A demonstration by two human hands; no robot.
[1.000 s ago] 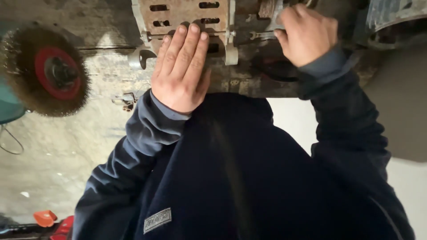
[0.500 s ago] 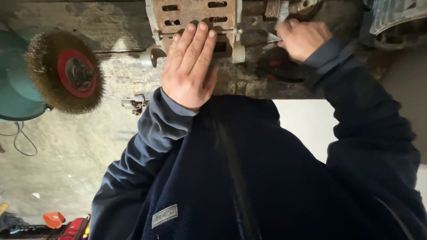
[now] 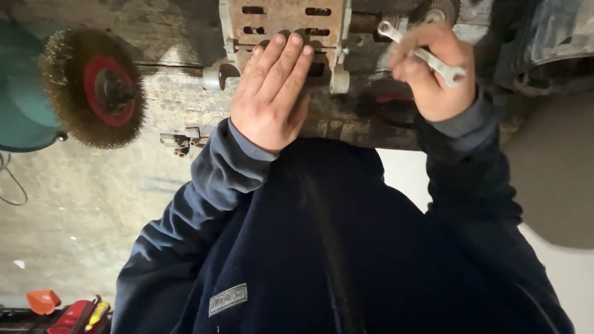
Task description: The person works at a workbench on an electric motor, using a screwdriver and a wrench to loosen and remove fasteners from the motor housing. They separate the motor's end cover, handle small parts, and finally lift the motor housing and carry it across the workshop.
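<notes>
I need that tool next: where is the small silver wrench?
Head view, upper right: the small silver wrench is gripped in the right hand, beside the rusty slotted metal plate.

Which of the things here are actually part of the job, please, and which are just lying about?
In use:
spanner, gripped in right hand
slotted metal plate, pressed by left hand

Lying about:
wire brush wheel
red and orange tools

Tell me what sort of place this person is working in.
Most likely a metalworking or repair workshop: a round brass-coloured wire brush wheel with a red hub, a rusty slotted metal plate under the left hand, and a small silver wrench in the right hand.
</notes>
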